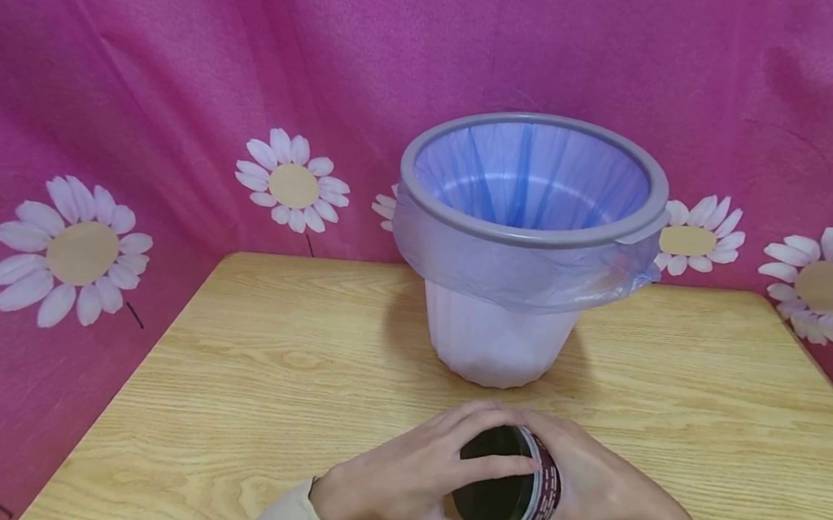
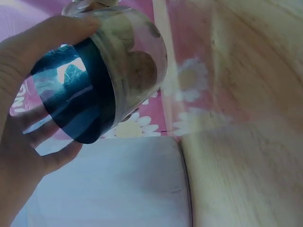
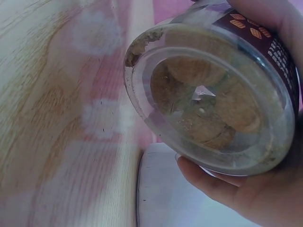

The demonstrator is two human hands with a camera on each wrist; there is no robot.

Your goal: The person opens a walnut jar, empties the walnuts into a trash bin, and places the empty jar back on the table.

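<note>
Both hands are on a clear plastic jar point(image 3: 208, 156) with a dark shiny lid point(image 1: 489, 502) and a dark red printed label point(image 1: 550, 491). It is tilted on its side, lid toward the left. My left hand point(image 1: 400, 471) curls around the lid, its thumb and fingers spread over the edge. The jar's body is gripped by my right hand point(image 1: 601, 479) from the other side. Through the bottom, in the right wrist view, several round brown cookies point(image 3: 208, 127) show inside.
Just beyond the hands, a white bin point(image 1: 498, 340) with a grey rim point(image 1: 528, 236) stands upright on the wooden table point(image 1: 285, 348). A bluish plastic liner point(image 1: 518, 272) folds over its outside. Behind the table hangs a pink flowered cloth point(image 1: 373, 61).
</note>
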